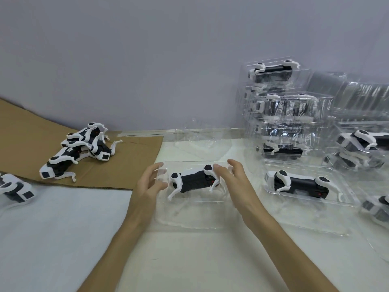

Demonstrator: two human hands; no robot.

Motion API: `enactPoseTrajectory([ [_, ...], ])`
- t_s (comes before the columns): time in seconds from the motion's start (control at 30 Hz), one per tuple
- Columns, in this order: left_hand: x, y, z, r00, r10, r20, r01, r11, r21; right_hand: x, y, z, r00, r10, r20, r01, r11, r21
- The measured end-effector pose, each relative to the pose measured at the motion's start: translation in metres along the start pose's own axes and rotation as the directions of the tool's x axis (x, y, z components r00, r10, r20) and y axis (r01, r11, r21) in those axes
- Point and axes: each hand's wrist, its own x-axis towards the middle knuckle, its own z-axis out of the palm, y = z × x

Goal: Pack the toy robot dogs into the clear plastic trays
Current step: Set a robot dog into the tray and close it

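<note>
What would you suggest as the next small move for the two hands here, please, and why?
Probably press the toy dog down into its clear tray: it lies on its side there, with the left hand and right hand poised at either end.

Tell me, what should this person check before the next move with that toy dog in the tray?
1. Dog in tray: ok; the toy dog lies on its side in the clear tray.
2. Dog fully seated in its hollow: cannot tell; the plastic is too transparent.
3. Hands clear of tray: not ok; the left hand is at its left end, the right hand over the dog's right end.
4. More dogs to pack: ok; a pile of dogs waits on the cardboard.
5. Place for finished trays: ok; a stack of packed trays stands at the right.
</note>
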Motion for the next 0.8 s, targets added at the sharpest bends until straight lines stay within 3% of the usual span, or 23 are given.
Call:
enactPoseTrajectory([
  [0.17,-0.006,0.002,0.001,0.977,0.199,-0.078,-0.194,0.979,0.061,0.003,0.000,-0.003,0.997,0.081,0.014,-0.081,0.996,0.046],
  [0.3,-0.009,0.003,0.003,0.900,0.405,-0.160,-0.375,0.908,0.184,0.002,-0.003,-0.004,0.996,0.026,0.080,-0.037,0.989,0.142],
  [0.37,-0.007,0.004,0.002,0.877,0.439,-0.197,-0.399,0.892,0.211,0.001,-0.003,-0.005,0.994,-0.027,0.110,0.008,0.986,0.166],
  [0.43,-0.005,0.005,0.002,0.934,0.316,-0.167,-0.299,0.947,0.115,0.000,-0.002,-0.006,0.988,-0.088,0.124,0.069,0.986,0.151],
  [0.5,-0.004,0.012,0.003,0.999,0.028,-0.021,-0.031,0.986,-0.163,-0.003,-0.003,-0.004,0.982,-0.144,0.120,0.129,0.983,0.128],
  [0.57,-0.004,0.018,0.001,0.981,-0.127,0.147,0.170,0.924,-0.342,-0.005,-0.003,-0.002,0.974,-0.205,0.100,0.195,0.976,0.095],
  [0.63,-0.003,0.019,-0.002,0.976,-0.124,0.181,0.180,0.924,-0.336,-0.005,-0.004,-0.002,0.964,-0.254,0.083,0.247,0.965,0.085],
  [0.8,0.001,0.015,-0.005,0.986,-0.131,0.103,0.161,0.916,-0.368,-0.005,-0.005,-0.001,0.947,-0.320,0.040,0.315,0.945,0.092],
])
